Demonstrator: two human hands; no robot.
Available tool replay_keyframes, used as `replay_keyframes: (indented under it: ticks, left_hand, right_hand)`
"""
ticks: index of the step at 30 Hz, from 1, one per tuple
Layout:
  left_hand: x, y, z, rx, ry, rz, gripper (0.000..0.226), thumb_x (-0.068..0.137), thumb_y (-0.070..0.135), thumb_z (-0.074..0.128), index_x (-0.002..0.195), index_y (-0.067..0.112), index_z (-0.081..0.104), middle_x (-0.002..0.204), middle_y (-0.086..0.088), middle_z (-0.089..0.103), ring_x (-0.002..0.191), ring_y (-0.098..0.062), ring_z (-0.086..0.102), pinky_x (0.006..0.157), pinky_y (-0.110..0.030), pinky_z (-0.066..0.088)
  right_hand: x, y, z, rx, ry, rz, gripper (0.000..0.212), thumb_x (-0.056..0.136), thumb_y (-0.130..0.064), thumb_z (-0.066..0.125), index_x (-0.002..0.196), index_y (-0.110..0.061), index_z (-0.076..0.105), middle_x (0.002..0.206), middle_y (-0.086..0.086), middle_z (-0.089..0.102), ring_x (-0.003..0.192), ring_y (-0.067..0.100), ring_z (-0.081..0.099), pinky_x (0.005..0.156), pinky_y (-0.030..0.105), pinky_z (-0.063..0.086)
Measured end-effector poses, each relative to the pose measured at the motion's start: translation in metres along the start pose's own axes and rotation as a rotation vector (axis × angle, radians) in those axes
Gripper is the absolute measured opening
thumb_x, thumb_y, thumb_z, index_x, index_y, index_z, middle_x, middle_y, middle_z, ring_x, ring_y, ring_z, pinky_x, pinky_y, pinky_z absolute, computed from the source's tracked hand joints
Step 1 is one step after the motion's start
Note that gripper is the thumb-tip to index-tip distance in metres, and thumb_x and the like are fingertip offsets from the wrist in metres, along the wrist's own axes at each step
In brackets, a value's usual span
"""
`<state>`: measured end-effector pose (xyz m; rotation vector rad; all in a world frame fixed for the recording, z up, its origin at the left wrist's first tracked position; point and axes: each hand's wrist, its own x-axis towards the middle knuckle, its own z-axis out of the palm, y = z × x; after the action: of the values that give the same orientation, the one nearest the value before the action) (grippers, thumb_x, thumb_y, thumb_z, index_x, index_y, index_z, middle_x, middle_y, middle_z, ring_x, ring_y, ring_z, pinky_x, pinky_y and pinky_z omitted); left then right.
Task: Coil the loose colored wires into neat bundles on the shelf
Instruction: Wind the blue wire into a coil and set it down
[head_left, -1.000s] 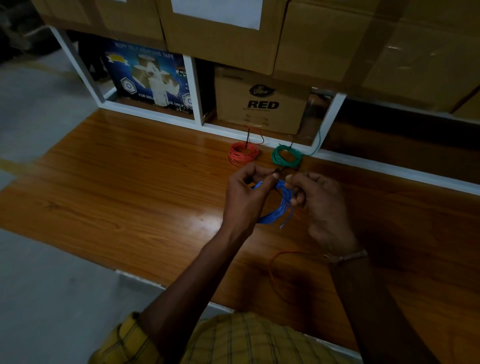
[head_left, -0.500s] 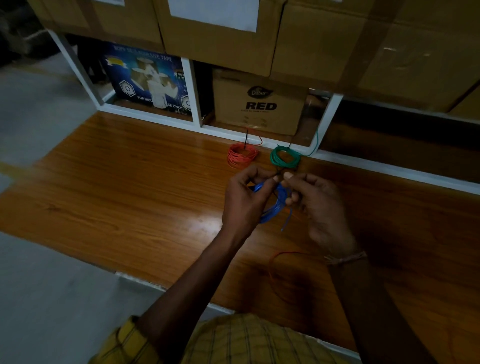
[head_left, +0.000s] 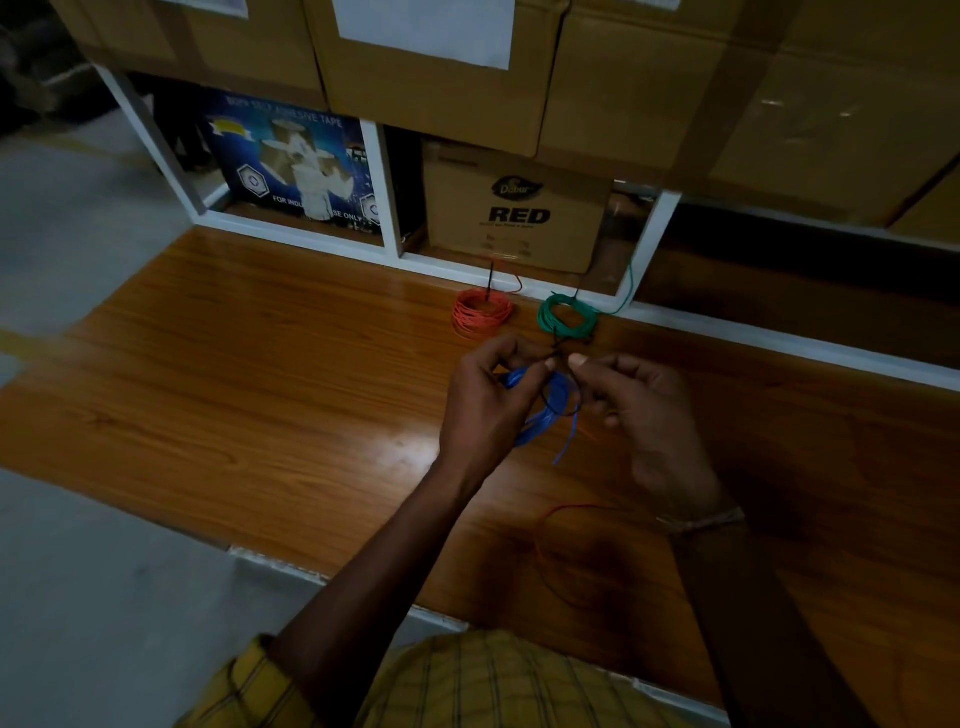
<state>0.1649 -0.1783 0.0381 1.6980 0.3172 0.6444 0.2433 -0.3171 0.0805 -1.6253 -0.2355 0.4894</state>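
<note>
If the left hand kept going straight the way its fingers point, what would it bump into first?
Probably the right hand. The left hand, gripping the blue wire coil, points its fingers toward it, nearly touching. Depth is hard to judge here.

Place: I read this as a storeroom or warehouse stock area.
Stacked goods: I see large brown taped cardboard cartons (head_left: 649, 78) filling the top of my view, one with a white paper label (head_left: 423, 26).
Racking: a white-framed metal rack (head_left: 387, 197) divides lower bays behind a glossy brown wood-grain shelf board (head_left: 234, 364).
Branded stock: in one bay a brown carton printed "RED" (head_left: 514, 213); in the next a dark blue box printed "self adhesive tape" and "for industrial use only" (head_left: 291, 166), though part of that lettering is blurred.
Floor: bare grey concrete floor (head_left: 78, 597), with a yellow painted stripe at the far left.
Light: dim throughout.
</note>
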Motion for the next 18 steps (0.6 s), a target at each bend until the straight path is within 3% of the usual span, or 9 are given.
replay_keyframes:
  ticks: [2,4,6,8,14,18]
  left_hand:
    - [-0.001,0.000,0.000,0.003,-0.009,-0.009,0.001,0.097,0.012,0.074,0.098,0.011,0.074,0.092,-0.005,0.071,0.093,-0.022,0.067,0.080,-0.033,0.056]
    - [-0.002,0.000,0.000,0.009,-0.020,-0.014,0.002,0.096,0.011,0.075,0.098,0.011,0.075,0.092,-0.008,0.070,0.091,-0.020,0.067,0.078,-0.029,0.056]
    - [-0.004,0.001,0.002,0.002,-0.029,-0.019,0.002,0.096,0.011,0.075,0.098,0.010,0.075,0.092,-0.009,0.070,0.090,-0.020,0.067,0.078,-0.030,0.057]
    - [-0.005,0.001,0.003,-0.002,-0.035,-0.019,0.002,0.096,0.011,0.075,0.098,0.010,0.075,0.092,-0.011,0.070,0.091,-0.022,0.068,0.081,-0.039,0.058]
    - [-0.005,0.002,-0.002,0.002,-0.072,-0.027,0.003,0.097,0.013,0.074,0.099,0.013,0.075,0.092,-0.010,0.070,0.091,-0.024,0.068,0.083,-0.052,0.058]
    - [-0.012,0.000,-0.002,0.018,-0.109,-0.067,0.004,0.096,0.015,0.075,0.100,0.015,0.076,0.094,-0.005,0.071,0.094,-0.023,0.069,0.085,-0.054,0.058]
  right_hand:
    - [0.005,0.000,-0.003,-0.038,0.048,-0.086,0.013,0.092,-0.020,0.073,0.080,-0.015,0.072,0.068,-0.008,0.069,0.055,-0.007,0.058,0.050,0.007,0.041]
    - [0.011,-0.004,-0.004,-0.085,0.047,-0.163,0.007,0.092,-0.020,0.074,0.085,-0.017,0.075,0.081,-0.005,0.074,0.072,-0.004,0.067,0.064,0.013,0.051]
    - [0.020,-0.005,-0.007,-0.162,-0.004,-0.211,0.008,0.091,-0.022,0.076,0.092,-0.014,0.078,0.093,0.005,0.077,0.093,0.018,0.073,0.082,0.032,0.060]
    - [0.025,-0.006,-0.009,-0.172,-0.080,-0.211,0.013,0.091,-0.020,0.075,0.096,-0.008,0.078,0.098,0.011,0.077,0.100,0.028,0.072,0.089,0.039,0.059]
    - [0.033,-0.004,-0.008,-0.176,-0.115,-0.175,0.018,0.097,-0.019,0.068,0.098,-0.002,0.074,0.100,0.014,0.075,0.086,0.009,0.067,0.073,0.019,0.051]
    - [0.039,-0.016,-0.007,-0.111,-0.032,-0.145,0.013,0.101,-0.016,0.061,0.092,-0.010,0.069,0.082,-0.005,0.066,0.063,-0.015,0.058,0.057,0.004,0.041]
